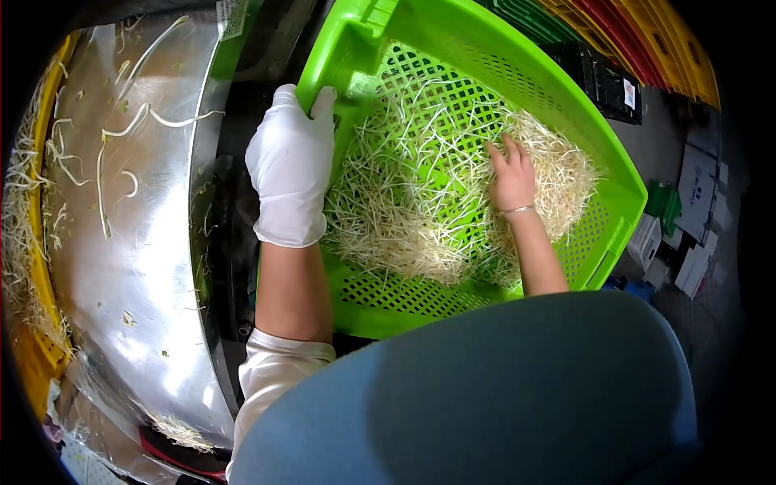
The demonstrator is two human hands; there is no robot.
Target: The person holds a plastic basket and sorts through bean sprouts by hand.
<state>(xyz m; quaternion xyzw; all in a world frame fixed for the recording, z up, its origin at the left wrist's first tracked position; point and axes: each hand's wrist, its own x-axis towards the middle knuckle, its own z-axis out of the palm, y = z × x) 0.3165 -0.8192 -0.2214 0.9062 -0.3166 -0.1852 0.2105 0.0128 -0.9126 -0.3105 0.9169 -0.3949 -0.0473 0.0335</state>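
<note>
My left hand [291, 158], in a white glove, grips the left rim of a bright green plastic crate [493, 40]. Its fingers curl over the edge and the thumb points up along the rim. Inside the crate, loose bean sprouts [396, 234] lie in a layer on the lattice bottom, with a thicker heap toward the right wall. My right hand [512, 179], bare with a thin bracelet at the wrist, rests on the sprouts beside that heap. Its fingers are spread and stretched out, and their tips partly sink among the sprouts.
Left of the crate stands a shiny metal chute [137, 218] with stray sprouts stuck to it. Beyond it is a yellow crate [40, 267] with more sprouts. Stacked colored crates [638, 40] stand at upper right. Flattened boxes [699, 190] lie on the floor at right.
</note>
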